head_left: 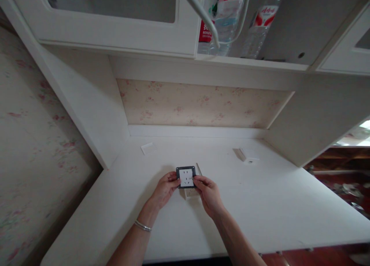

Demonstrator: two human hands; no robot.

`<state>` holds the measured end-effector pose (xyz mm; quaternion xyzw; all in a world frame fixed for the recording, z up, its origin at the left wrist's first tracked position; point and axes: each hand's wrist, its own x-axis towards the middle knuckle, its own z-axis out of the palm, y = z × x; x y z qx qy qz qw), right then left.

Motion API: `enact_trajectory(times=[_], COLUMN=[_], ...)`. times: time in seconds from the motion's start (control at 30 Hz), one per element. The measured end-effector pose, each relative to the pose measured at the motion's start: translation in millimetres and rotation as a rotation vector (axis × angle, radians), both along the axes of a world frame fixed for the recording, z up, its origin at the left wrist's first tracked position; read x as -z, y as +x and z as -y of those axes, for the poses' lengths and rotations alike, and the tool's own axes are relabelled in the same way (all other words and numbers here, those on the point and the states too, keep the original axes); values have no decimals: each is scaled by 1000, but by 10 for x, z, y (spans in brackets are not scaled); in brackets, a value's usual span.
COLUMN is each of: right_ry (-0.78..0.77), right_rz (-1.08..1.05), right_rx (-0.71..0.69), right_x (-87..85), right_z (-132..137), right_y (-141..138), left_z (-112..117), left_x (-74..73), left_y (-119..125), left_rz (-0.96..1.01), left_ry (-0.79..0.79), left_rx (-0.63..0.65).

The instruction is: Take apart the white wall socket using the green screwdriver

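Head view. Socket (pixel 185 177): dark frame, white face, held just above desk (pixel 260 212) centre, left hand (pixel 165 189) gripping its left edge, right hand (pixel 208 192) its right, thin tool apparently pinched at the face. Step, by judgement: working on socket face; steady grip needed. Nearby: white plate (pixel 148 148), small box (pixel 248 155), bottles (pixel 231 19) on shelf above. Nothing obstructing.

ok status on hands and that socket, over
Left hand and right hand both gripping wall socket above white desk. Small white box off right, clear.
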<state>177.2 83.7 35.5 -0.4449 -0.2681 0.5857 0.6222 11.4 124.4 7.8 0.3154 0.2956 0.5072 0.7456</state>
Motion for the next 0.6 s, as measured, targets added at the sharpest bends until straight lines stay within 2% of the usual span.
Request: enact_trajectory(times=[0.2,0.4,0.6], right_ry=[61,36,10], right_rz=[-1,-8,-43], right_rx=[-30,-19,-10], right_x=[-27,-73,-58], right_z=[20,3,-2], right_y=[-1,-13,-31], left_z=[33,55,32], left_x=[-110,-170,-124], left_y=[-44,-25,-26], left_rz=[-54,-59,-38], left_ry=[54,42,40], left_rx=[114,110,82])
